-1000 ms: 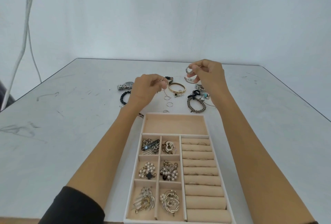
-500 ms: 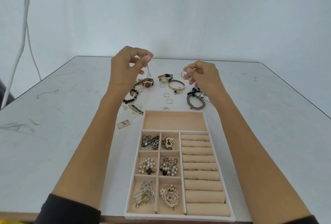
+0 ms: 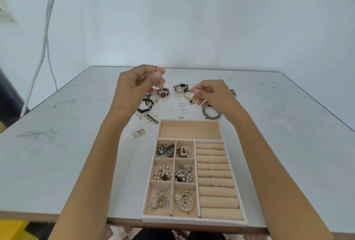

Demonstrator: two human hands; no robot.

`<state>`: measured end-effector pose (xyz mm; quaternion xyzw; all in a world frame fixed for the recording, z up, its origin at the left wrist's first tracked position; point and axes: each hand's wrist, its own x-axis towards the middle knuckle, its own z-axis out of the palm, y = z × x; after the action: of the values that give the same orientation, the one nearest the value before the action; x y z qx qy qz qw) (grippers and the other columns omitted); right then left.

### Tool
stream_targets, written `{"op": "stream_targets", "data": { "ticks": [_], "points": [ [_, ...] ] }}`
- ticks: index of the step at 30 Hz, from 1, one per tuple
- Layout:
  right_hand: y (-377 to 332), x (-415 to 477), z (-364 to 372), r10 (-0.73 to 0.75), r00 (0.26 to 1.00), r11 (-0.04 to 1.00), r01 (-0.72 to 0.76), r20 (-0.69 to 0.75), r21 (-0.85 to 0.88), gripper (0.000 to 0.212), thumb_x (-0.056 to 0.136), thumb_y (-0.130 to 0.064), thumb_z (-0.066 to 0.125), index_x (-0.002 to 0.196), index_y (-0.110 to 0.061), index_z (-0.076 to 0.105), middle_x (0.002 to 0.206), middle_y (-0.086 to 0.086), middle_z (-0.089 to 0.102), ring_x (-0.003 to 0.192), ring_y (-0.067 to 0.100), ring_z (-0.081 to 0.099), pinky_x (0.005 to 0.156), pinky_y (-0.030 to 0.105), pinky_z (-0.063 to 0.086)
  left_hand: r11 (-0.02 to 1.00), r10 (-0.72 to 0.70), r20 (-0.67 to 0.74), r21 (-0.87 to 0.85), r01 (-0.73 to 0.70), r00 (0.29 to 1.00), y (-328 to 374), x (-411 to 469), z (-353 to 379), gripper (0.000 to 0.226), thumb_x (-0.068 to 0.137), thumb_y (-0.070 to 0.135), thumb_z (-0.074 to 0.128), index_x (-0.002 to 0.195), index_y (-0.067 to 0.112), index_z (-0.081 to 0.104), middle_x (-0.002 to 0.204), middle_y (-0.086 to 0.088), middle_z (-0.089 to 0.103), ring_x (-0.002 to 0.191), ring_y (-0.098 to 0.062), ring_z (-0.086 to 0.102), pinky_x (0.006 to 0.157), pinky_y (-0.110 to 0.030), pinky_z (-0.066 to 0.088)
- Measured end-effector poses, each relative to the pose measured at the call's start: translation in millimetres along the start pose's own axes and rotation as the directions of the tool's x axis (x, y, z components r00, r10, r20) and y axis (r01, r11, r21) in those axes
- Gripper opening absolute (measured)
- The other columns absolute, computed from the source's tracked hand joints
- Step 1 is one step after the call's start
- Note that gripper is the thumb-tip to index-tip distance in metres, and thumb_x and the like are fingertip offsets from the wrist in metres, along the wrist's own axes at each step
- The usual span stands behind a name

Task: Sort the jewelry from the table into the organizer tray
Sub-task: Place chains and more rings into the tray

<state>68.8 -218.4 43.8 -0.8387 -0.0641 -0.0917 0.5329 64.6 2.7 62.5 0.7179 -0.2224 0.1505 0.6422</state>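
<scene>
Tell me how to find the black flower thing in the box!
Start at the beige organizer tray near the table's front edge. Its left side holds six small squares in two columns; go to the middle square of the left column. There, among pearl beads, lies the black clover charm, the tray's only flat black four-leaf shape.

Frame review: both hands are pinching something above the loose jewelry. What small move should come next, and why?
Probably the right hand comes back toward the tray's ring rolls. It pinches what looks like a thin ring, and the nearest rolls look bare. The left hand pinches a chain that hangs down.
</scene>
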Motion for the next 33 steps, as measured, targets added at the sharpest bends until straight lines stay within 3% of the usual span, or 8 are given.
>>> {"op": "stream_targets", "data": {
  "ticks": [10,17,23,27,29,31,33],
  "points": [
    [-15,-65,6,-0.075,0.996,0.994,0.071,0.041,0.085,0.017,0.087,0.003,0.063,0.102,-0.002,0.07,0.089,0.022,0.07,0.074,0.02,0.064,0.071,0.023,0.057,1.0,-0.026,0.209,-0.001,0.027,0.977,24,-67,-9,0.018,0.092,0.01,0.056,0.104,0.007,0.069,0.084,-0.005,0.074,0.077,-0.013,0.067,0.066,-0.02,0.05],
    [-18,-118,12,-0.08,0.996,0.993,0.076,0.035,0.09,0.015,0.085,-0.006,0.068,0.098,-0.013,0.074,0.084,0.007,0.071,0.071,0.014,0.065,0.074,0.019,0.055,0.997,-0.06,0.284,-0.027,0.071,0.957,23,-101,-10,0.024,0.086,0.018,0.058,0.104,0.005,0.068,0.083,-0.008,0.073,0.077,-0.016,0.066,0.066,-0.022,0.051],
    [-11,-147,23,-0.12,0.992,0.993,0.121,-0.04,0.02,0.024,0.084,-0.008,0.07,0.09,-0.031,0.072,0.083,-0.008,0.07,0.076,0.003,0.063,0.075,0.023,0.055,0.992,-0.125,0.285,0.005,0.129,0.95,9,-124,-7,0.025,0.086,0.02,0.059,0.106,0.007,0.069,0.085,-0.009,0.074,0.078,-0.014,0.067,0.065,-0.021,0.05],
    [-5,-162,28,-0.114,0.984,0.983,0.131,-0.134,0.13,0.021,0.082,-0.009,0.072,0.094,-0.026,0.074,0.086,-0.011,0.071,0.084,0.004,0.066,0.077,0.015,0.051,0.989,-0.142,0.257,0.075,0.126,0.956,3,-132,-2,0.022,0.088,0.024,0.06,0.108,0.015,0.064,0.088,0.002,0.075,0.077,-0.038,0.064,0.063,-0.016,0.045],
    [-1,-167,29,-0.11,0.98,0.975,0.139,-0.166,0.175,0.021,0.082,-0.008,0.072,0.095,-0.023,0.074,0.089,-0.01,0.072,0.087,0.006,0.067,0.08,0.016,0.051,0.989,-0.143,0.244,0.072,0.129,0.959,1,-135,-1,0.02,0.088,0.024,0.061,0.105,0.013,0.058,0.09,0.003,0.076,0.079,-0.042,0.063,0.067,-0.023,0.046],
    [1,-169,29,-0.096,0.976,0.969,0.137,-0.194,0.208,0.02,0.082,-0.006,0.072,0.096,-0.02,0.074,0.092,-0.007,0.073,0.089,0.009,0.068,0.081,0.017,0.051,0.989,-0.141,0.236,0.074,0.127,0.961,-1,-136,-1,0.017,0.088,0.023,0.061,0.098,0.01,0.056,0.092,0.002,0.076,0.075,-0.033,0.064,0.072,-0.029,0.046],
    [1,-169,28,-0.081,0.973,0.959,0.135,-0.217,0.248,0.019,0.082,-0.005,0.071,0.096,-0.019,0.074,0.092,-0.006,0.073,0.089,0.01,0.069,0.079,0.017,0.052,0.99,-0.128,0.24,0.09,0.109,0.962,-3,-137,-1,0.01,0.088,0.018,0.063,0.092,0.011,0.059,0.094,0.003,0.075,0.079,-0.012,0.065,0.072,-0.015,0.041]
  ]
}}
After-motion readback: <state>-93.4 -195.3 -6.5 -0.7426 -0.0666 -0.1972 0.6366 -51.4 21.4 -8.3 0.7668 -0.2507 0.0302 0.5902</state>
